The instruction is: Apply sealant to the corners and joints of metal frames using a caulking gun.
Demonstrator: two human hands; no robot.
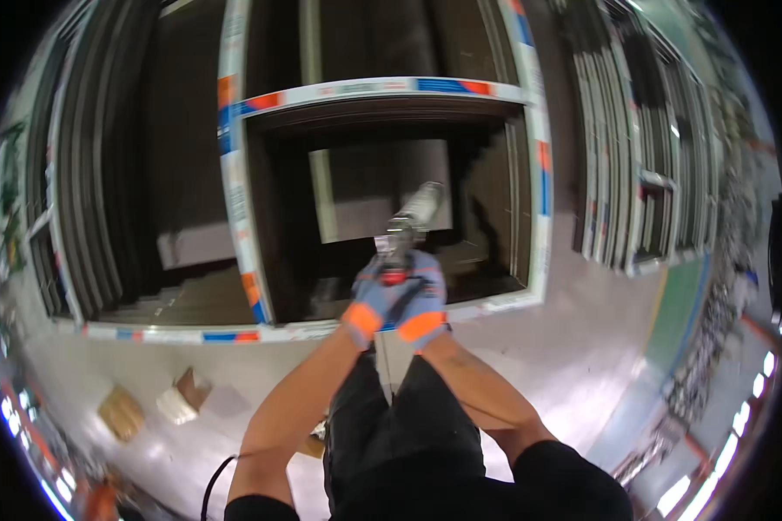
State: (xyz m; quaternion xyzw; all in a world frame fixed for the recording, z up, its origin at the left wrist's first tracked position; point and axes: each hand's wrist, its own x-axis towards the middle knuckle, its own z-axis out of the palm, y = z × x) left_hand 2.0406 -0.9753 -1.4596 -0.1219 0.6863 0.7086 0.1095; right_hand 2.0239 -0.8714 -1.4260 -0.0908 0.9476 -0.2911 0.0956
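Observation:
Both my hands wear grey gloves with orange cuffs, and they come together over the near part of a stacked window frame. Between my left hand [372, 293] and my right hand [426, 295], a hand-held tool with a silvery cylindrical body [420, 208] points away from me. A red spot shows at its near end. Motion blurs it, so its exact kind cannot be made out. My fingers close round its near end. Beneath lies the dark frame, its top edged with white, blue and orange tape [543, 200].
More dark frames [122, 174] are stacked on the left, and another stack of frames [613, 165] stands to the right. Two small cardboard boxes [120, 414] [182, 399] sit on the pale floor at the lower left. A green floor strip [676, 313] runs along the right.

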